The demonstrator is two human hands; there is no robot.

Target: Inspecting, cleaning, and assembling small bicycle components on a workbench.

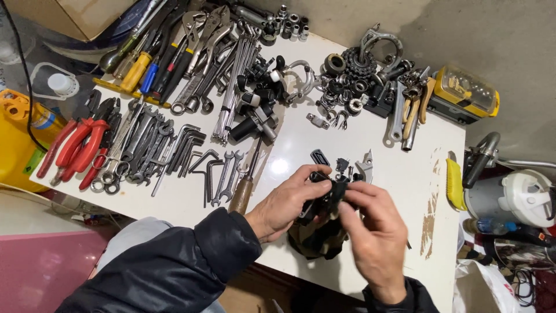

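Note:
My left hand point(285, 204) and my right hand point(375, 235) both grip a small black mechanical part point(325, 194) over the near side of a white table point(301, 139). Fingers of both hands wrap around the part and hide most of it. A dark camouflage-patterned cloth point(315, 239) lies just under the hands. A few small black and silver pieces point(347, 165) lie on the table just beyond the hands.
Red-handled pliers point(78, 148), wrenches and hex keys point(174, 153) cover the left of the table. Screwdrivers point(142, 66) and spokes point(234, 81) lie at the back. Bicycle cogs and bearings point(353, 72) sit back right, beside a yellow case point(466, 93). A wooden-handled tool point(243, 191) lies near my left hand.

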